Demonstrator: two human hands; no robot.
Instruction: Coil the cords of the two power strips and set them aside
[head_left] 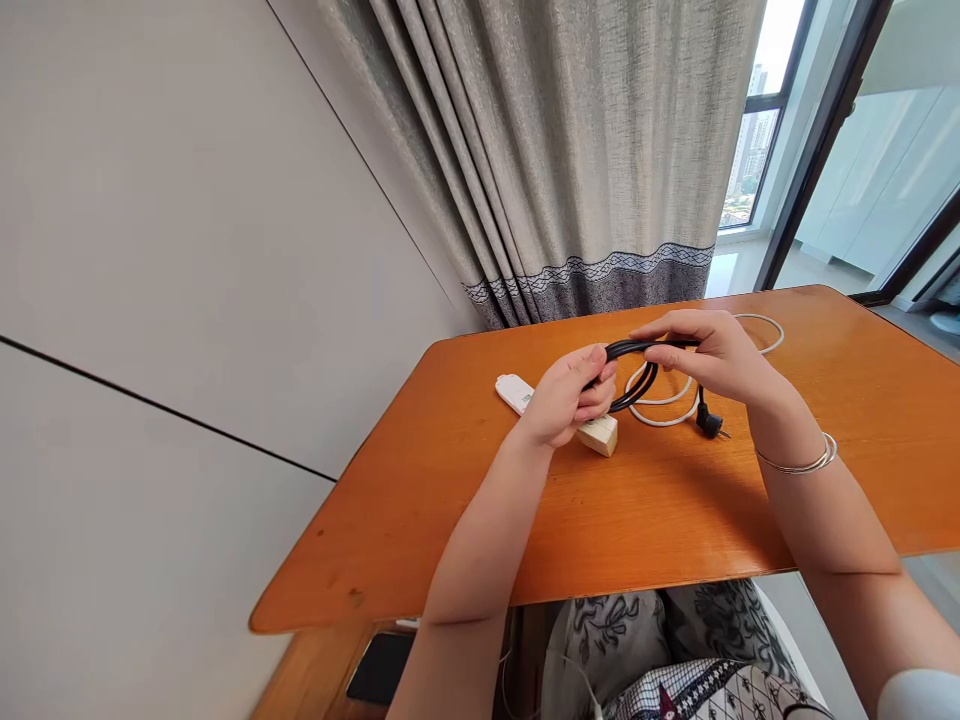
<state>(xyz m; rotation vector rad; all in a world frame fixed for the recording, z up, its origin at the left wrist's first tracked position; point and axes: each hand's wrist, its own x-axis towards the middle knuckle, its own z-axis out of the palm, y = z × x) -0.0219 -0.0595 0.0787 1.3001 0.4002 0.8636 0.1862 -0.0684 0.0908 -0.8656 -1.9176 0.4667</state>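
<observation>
A black power cable (646, 386), gathered in loops, is held between both hands above the table. My left hand (571, 395) is closed round one end of the loops. My right hand (709, 350) pinches the other end between thumb and fingers. From the right side of the bundle hangs a black plug (709, 420) with metal pins, close to the tabletop. Behind and below the loops lies a white cord (660, 421). Partly hidden under my left hand, a white power strip (512, 391) shows one end, and a cream block-shaped part (600, 436) shows at the other side.
The orange-brown wooden table (420, 480) stands against a pale wall panel (187, 250) on the left. A grey curtain (585, 150) hangs past its far edge. Below the near edge, a dark flat object (381, 668) lies near my patterned clothing (615, 635).
</observation>
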